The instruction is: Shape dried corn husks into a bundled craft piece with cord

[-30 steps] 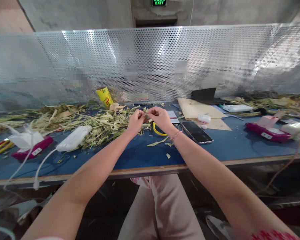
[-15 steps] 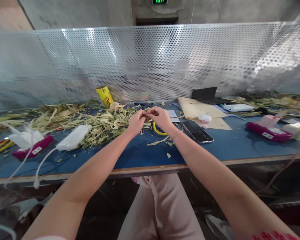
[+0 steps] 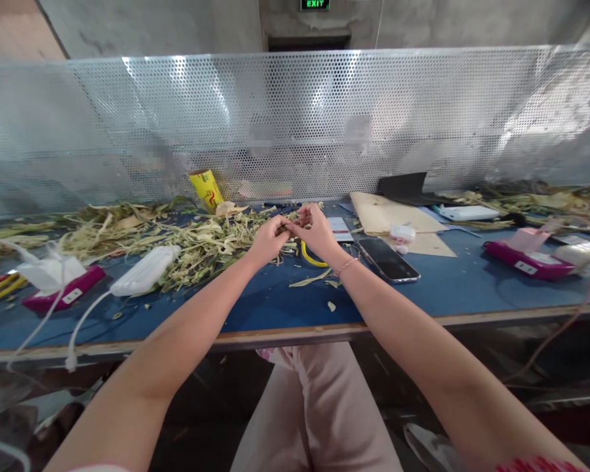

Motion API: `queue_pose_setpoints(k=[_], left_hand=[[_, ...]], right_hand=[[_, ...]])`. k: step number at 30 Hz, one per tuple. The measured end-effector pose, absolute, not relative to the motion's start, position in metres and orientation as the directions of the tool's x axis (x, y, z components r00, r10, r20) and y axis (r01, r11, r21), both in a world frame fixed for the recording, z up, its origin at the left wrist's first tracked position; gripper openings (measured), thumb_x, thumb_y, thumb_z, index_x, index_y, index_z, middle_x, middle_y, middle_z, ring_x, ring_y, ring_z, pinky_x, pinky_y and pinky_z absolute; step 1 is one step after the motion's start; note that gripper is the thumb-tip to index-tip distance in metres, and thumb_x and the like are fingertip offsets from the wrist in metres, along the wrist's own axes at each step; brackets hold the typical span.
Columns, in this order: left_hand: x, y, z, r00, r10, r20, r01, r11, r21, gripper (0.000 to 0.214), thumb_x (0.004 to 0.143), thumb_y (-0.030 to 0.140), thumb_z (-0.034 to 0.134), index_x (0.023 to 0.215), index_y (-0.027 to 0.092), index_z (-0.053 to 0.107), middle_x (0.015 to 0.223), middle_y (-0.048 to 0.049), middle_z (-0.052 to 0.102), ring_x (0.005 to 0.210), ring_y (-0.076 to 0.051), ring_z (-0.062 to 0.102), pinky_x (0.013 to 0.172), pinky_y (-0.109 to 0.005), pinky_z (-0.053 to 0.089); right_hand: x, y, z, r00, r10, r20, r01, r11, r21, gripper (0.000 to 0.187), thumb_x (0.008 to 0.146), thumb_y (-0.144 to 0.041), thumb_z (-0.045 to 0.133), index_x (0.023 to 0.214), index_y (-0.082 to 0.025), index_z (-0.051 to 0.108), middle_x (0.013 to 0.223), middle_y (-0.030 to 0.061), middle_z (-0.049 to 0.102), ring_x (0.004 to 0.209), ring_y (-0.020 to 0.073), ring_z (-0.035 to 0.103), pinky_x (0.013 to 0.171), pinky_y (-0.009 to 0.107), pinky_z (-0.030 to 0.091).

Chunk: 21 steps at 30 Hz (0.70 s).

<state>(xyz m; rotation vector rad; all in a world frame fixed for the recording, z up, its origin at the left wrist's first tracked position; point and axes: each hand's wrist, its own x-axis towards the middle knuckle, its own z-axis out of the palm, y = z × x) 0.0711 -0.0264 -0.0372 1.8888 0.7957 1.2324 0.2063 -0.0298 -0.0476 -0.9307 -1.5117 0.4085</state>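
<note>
Blue flat tabletop (image 3: 275,305), its wooden-trimmed front edge (image 3: 295,336) running 8 to 4 o'clock of the hands; open room at 6 (a few leaf scraps aside). Grey perforated metal panel (image 3: 295,98) closes 12. Left to right: white oblong plastic block (image 3: 145,270), 8; pale-green heap of dried stems and leaves (image 3: 216,239), 9, just beside left hand (image 3: 268,240); right hand (image 3: 319,231), fingertips meeting the left's, whether clamped on anything, cannot tell; black-screened flat phone (image 3: 391,261), 4, crowding right wrist.

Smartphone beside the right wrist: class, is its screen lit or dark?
Dark: the smartphone lies face up, looking black, with no glowing display visible.
</note>
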Motion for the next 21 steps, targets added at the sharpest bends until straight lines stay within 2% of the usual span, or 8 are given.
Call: queue_pose_setpoints(k=[3,7,14,21], left_hand=[[0.0718,-0.0259,-0.0366,0.380,0.814,0.439,0.025,-0.483,0.875,0.011,0.067,0.008,0.051,0.076,0.015,0.052,0.074,0.0001,0.058,0.073,-0.011,0.055,0.077,-0.029,0.045],[0.0734,-0.0250,-0.0380,0.375,0.833,0.406,-0.025,-0.429,0.903,0.011,0.069,0.007,0.050,0.076,0.015,0.048,0.077,0.0002,0.057,0.075,-0.010,0.056,0.078,-0.030,0.046],[0.0746,-0.0273,-0.0381,0.347,0.850,0.396,-0.088,-0.392,0.916,0.026,0.066,0.005,0.050,0.080,0.020,0.033,0.066,0.0070,0.052,0.061,-0.007,0.055,0.067,-0.025,0.046],[0.0756,-0.0288,-0.0357,0.358,0.881,0.309,-0.218,-0.242,0.945,0.034,0.060,0.001,0.048,0.082,0.021,0.031,0.069,0.0073,0.054,0.060,-0.007,0.056,0.066,-0.025,0.046]], right_hand=[[0.2081,-0.0282,-0.0474,0.066,0.737,0.673,0.337,0.618,-0.710,0.027,0.064,-0.032,0.066,0.082,-0.019,0.052,0.085,0.0022,0.052,0.064,0.0097,0.049,0.063,0.028,0.045],[0.2097,-0.0299,-0.0465,0.012,0.719,0.695,0.371,0.642,-0.670,0.015,0.069,-0.031,0.062,0.069,-0.018,0.054,0.081,0.0023,0.052,0.066,0.0109,0.050,0.064,0.028,0.045],[0.2084,-0.0338,-0.0447,0.004,0.720,0.694,0.385,0.640,-0.665,0.011,0.068,-0.021,0.062,0.062,-0.018,0.053,0.073,0.0001,0.052,0.065,0.0113,0.050,0.063,0.028,0.043],[0.2086,-0.0329,-0.0468,-0.058,0.683,0.729,0.382,0.689,-0.616,0.001,0.071,-0.020,0.056,0.070,-0.019,0.056,0.080,0.0019,0.054,0.068,0.0121,0.052,0.060,0.027,0.043]])
